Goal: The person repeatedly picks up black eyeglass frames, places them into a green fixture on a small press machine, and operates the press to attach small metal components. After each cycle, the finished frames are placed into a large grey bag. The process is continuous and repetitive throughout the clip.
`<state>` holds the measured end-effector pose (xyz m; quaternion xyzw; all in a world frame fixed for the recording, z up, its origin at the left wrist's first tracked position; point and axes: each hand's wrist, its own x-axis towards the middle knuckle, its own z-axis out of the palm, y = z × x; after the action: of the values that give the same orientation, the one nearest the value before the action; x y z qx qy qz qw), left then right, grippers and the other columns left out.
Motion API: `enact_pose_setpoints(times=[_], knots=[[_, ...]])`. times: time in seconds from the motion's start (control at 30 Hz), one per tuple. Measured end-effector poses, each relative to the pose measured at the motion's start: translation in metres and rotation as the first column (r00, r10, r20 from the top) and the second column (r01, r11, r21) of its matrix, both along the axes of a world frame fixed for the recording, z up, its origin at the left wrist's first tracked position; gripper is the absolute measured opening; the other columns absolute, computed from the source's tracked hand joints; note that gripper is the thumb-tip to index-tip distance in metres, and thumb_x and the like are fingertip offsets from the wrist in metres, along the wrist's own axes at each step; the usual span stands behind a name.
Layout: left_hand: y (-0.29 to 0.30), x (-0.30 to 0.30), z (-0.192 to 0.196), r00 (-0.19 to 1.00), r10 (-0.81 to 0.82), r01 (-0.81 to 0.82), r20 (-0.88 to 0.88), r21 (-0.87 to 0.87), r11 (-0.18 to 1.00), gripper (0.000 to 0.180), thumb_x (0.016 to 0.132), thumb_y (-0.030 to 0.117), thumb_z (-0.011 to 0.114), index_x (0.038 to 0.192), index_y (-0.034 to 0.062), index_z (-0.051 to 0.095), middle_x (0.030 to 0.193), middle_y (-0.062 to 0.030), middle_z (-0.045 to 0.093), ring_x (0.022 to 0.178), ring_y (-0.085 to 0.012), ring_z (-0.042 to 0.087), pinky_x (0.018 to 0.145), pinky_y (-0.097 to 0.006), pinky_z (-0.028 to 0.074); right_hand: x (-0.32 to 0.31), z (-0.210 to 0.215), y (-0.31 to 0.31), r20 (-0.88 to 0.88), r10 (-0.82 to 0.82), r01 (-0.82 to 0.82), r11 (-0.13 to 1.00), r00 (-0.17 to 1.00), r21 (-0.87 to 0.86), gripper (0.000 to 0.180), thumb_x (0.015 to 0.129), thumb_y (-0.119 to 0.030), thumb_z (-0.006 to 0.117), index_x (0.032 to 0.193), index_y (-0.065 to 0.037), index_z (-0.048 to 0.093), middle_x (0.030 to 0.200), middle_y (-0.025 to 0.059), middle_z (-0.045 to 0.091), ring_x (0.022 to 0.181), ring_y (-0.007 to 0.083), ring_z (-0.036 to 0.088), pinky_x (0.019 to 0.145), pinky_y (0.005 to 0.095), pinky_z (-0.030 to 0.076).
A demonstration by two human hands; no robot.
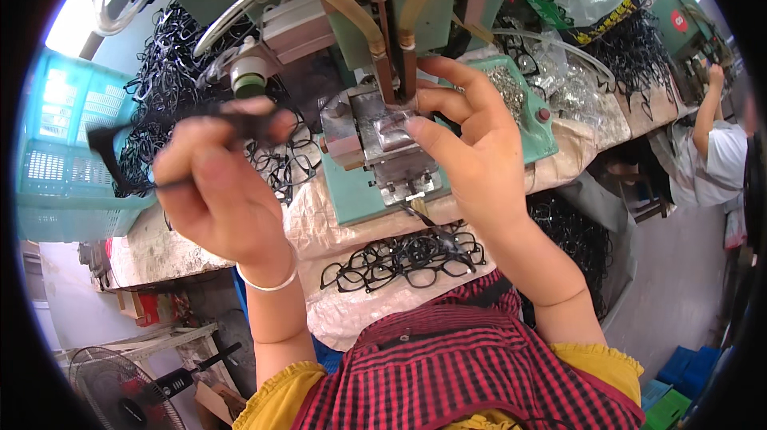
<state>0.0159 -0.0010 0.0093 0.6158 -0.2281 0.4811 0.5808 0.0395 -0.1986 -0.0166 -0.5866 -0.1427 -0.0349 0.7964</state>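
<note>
My left hand [220, 194], blurred by motion, is closed around a black eyeglass frame [102, 142] and holds it in the air left of a green bench machine. My right hand [483, 146] is at the machine's metal fixture block [393, 131]. Its thumb and a finger come together at the block's right side, just under two copper-brown rods [408, 72]; whatever small piece they hold is hidden. The index finger reaches up behind those rods. Several black eyeglass frames [423, 277] lie on the covered bench in front of the machine.
Heaps of black frames [180, 51] stand at the back left and right. A green tray of small metal parts [503, 87] sits right of the fixture. A turquoise basket [56, 162] is at far left, a fan [124, 398] below. Another person [711, 142] works at far right.
</note>
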Motion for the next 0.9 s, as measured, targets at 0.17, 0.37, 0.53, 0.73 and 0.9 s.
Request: enact_pose_setpoints(times=[0.17,0.37,0.53,0.73,0.9], knots=[[-0.022,-0.018,-0.025,1.000,0.015,0.002,-0.019,0.683,0.730,0.011,0.087,0.015,0.069,0.095,0.0073,0.070,0.096,-0.0111,0.074,0.078,-0.0233,0.070,0.080,-0.034,0.051,0.035,-0.020,-0.055,0.073,-0.220,0.232,0.928,0.973,-0.293,0.041,0.086,0.000,0.066,0.126,-0.003,0.060,0.110,0.0064,0.068,0.100,0.0135,0.063,0.091,0.0277,0.048],[-0.033,-0.008,-0.042,0.996,-0.084,0.038,0.032,0.701,0.713,0.017,0.081,0.014,0.074,0.096,0.0077,0.071,0.098,-0.0091,0.071,0.080,-0.0260,0.064,0.079,-0.047,0.055,0.039,-0.089,-0.124,0.315,-0.413,0.517,0.615,0.855,-0.596,0.026,0.081,-0.003,0.068,0.107,-0.005,0.070,0.098,0.0076,0.069,0.099,0.0220,0.064,0.095,0.0332,0.047],[-0.029,-0.014,-0.041,0.998,-0.064,0.039,0.011,0.687,0.726,0.016,0.080,0.014,0.075,0.096,0.0085,0.072,0.101,-0.0100,0.071,0.085,-0.0283,0.065,0.083,-0.048,0.054,0.023,-0.082,-0.111,0.466,-0.182,0.500,0.294,0.866,-0.815,0.012,0.075,-0.011,0.074,0.086,-0.006,0.072,0.087,0.0109,0.065,0.091,0.0330,0.060,0.094,0.0414,0.046],[-0.036,-0.069,-0.070,0.982,0.137,-0.052,-0.127,0.518,0.854,0.031,0.081,0.018,0.077,0.108,0.0072,0.067,0.116,-0.0153,0.068,0.102,-0.0346,0.068,0.099,-0.052,0.048,0.016,-0.087,-0.100,0.448,-0.254,0.509,0.276,0.857,-0.815,0.008,0.079,-0.010,0.072,0.082,-0.004,0.069,0.084,0.0131,0.066,0.083,0.0294,0.064,0.078,0.0384,0.050],[0.016,-0.103,-0.052,0.771,0.631,-0.537,-0.088,0.441,0.719,0.016,0.091,-0.008,0.054,0.099,-0.0022,0.066,0.104,-0.0167,0.067,0.093,-0.0215,0.064,0.091,-0.033,0.051,0.018,-0.095,-0.104,0.367,-0.382,0.525,0.514,0.848,-0.678,0.007,0.085,-0.006,0.068,0.090,-0.001,0.069,0.087,0.0065,0.068,0.081,0.0164,0.063,0.078,0.0297,0.049]])
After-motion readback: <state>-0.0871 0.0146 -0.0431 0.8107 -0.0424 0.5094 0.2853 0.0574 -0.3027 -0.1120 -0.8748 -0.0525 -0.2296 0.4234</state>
